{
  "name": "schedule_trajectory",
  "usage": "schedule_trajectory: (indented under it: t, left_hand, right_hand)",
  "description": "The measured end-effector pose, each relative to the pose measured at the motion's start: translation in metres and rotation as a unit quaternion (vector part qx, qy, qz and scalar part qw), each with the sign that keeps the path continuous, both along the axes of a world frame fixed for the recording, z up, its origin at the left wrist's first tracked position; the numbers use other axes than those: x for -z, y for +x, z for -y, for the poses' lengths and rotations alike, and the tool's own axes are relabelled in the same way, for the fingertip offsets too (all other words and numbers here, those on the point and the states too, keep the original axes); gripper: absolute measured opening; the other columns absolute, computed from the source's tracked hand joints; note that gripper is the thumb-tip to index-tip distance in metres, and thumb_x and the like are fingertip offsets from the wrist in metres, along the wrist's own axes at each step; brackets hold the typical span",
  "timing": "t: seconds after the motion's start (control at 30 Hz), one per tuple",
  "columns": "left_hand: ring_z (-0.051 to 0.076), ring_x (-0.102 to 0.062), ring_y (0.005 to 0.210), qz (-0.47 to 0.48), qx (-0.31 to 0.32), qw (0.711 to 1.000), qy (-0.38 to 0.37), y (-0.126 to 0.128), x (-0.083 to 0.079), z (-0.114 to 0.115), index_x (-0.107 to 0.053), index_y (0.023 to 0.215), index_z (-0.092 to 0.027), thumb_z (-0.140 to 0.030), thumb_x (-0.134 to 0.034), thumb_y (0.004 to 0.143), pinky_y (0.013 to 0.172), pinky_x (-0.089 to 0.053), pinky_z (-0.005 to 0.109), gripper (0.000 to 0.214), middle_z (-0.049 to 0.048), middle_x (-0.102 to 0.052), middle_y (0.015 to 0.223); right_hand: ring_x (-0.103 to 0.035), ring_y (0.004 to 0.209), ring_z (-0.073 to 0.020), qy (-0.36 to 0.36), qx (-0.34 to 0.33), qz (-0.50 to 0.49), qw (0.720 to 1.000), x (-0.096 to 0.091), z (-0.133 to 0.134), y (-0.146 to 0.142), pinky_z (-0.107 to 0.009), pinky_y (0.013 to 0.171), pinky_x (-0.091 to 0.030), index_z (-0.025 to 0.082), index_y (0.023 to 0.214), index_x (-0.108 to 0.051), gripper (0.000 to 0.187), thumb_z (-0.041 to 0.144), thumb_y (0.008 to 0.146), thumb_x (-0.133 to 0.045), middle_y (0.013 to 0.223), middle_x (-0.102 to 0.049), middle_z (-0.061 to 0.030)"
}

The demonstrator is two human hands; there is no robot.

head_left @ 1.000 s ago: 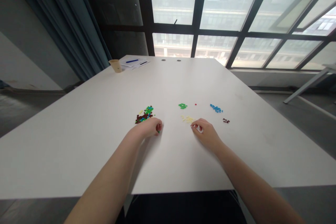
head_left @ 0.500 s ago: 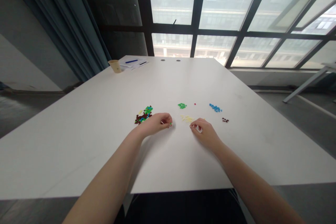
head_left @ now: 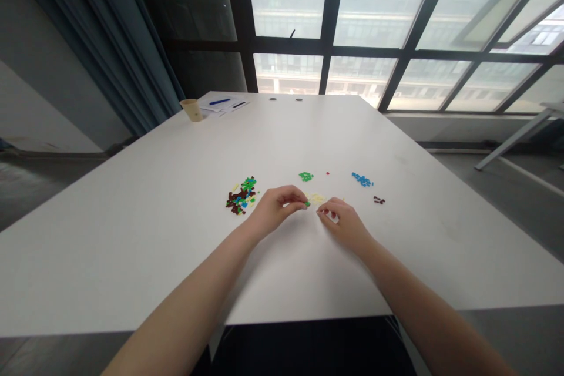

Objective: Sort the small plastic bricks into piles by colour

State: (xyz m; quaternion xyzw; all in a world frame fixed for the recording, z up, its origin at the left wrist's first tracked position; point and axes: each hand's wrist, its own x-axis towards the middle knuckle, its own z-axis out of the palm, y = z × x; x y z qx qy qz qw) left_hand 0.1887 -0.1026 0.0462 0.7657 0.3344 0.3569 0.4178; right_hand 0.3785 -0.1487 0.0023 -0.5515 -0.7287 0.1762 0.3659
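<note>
My left hand [head_left: 282, 205] pinches a small green piece [head_left: 308, 203] between thumb and fingertips, just above the white table. Close by on the right, my right hand [head_left: 344, 220] has its thumb and forefinger pressed together; whatever is between them is too small to name. Pale yellow pieces [head_left: 316, 198] lie just beyond both hands. A mixed pile [head_left: 240, 196] of brown, green, blue and yellow pieces sits left of my left hand. Farther back are a green group [head_left: 305, 176] and one red piece [head_left: 327, 173]. To the right lie blue pieces [head_left: 362, 179] and several brown pieces [head_left: 379, 200].
The white table [head_left: 176, 258] reaches toward the windows. At its far left stand a paper cup [head_left: 191, 110] and some papers [head_left: 224, 107] with a blue pen [head_left: 219, 101] on them. Two round dark discs [head_left: 273, 99] show near the far edge.
My left hand has moved right with the green piece, coming close to my right hand and uncovering more of the mixed pile. My right hand has hardly moved.
</note>
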Motion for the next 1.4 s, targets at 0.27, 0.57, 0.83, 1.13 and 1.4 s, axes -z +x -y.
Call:
schedule_trajectory:
  t: [0.27,0.57,0.83,1.13,1.4]
  left_hand:
    - [0.011,-0.058,0.068,-0.026,0.015,1.0,0.002,-0.001,0.001,-0.003,-0.063,0.074,-0.016,-0.022,-0.059,0.072,0.066,-0.045,0.022,0.007,0.0013,-0.066,0.073]
    - [0.012,-0.058,0.069,0.0,0.029,0.999,-0.038,-0.001,0.008,-0.006,-0.062,0.071,-0.015,-0.019,-0.059,0.07,0.066,-0.045,0.023,0.005,0.0021,-0.066,0.073]
    - [0.013,-0.06,0.072,-0.007,-0.065,0.997,-0.026,-0.01,0.012,-0.016,-0.058,0.084,-0.018,-0.025,-0.056,0.073,0.069,-0.047,0.026,0.013,0.0018,-0.065,0.076]
    - [0.013,-0.058,0.067,-0.09,-0.145,0.985,0.01,-0.02,0.022,-0.029,-0.059,0.079,-0.018,-0.027,-0.052,0.074,0.066,-0.046,0.026,0.013,0.0018,-0.062,0.07]
    - [0.014,-0.057,0.067,-0.11,-0.149,0.983,0.006,-0.022,0.021,-0.03,-0.059,0.079,-0.017,-0.027,-0.051,0.074,0.066,-0.046,0.027,0.014,0.0024,-0.062,0.071]
  right_hand:
    - [-0.053,0.072,-0.0128,0.118,-0.012,-0.058,0.991,-0.022,0.004,-0.01,-0.026,0.062,-0.042,0.02,0.092,-0.061,0.015,0.022,0.078,-0.056,0.077,-0.058,-0.0024]
    - [-0.055,0.075,-0.0144,0.121,-0.045,-0.04,0.991,-0.026,-0.004,-0.018,-0.027,0.064,-0.042,0.021,0.081,-0.063,0.007,0.023,0.078,-0.056,0.077,-0.061,-0.0027]
    - [-0.052,0.072,-0.0135,0.073,-0.053,0.024,0.996,-0.033,-0.035,-0.02,-0.025,0.064,-0.039,0.02,0.076,-0.061,0.007,0.022,0.076,-0.055,0.074,-0.059,-0.0017]
    - [-0.052,0.075,-0.015,-0.04,0.112,0.211,0.97,-0.004,-0.11,-0.024,-0.027,0.068,-0.033,0.021,0.076,-0.065,0.016,0.028,0.076,-0.051,0.079,-0.061,-0.0028]
    - [-0.052,0.09,-0.0197,-0.096,0.156,0.253,0.95,0.008,-0.126,-0.038,-0.033,0.076,-0.031,0.022,0.084,-0.066,0.02,0.03,0.078,-0.049,0.095,-0.064,-0.0059]
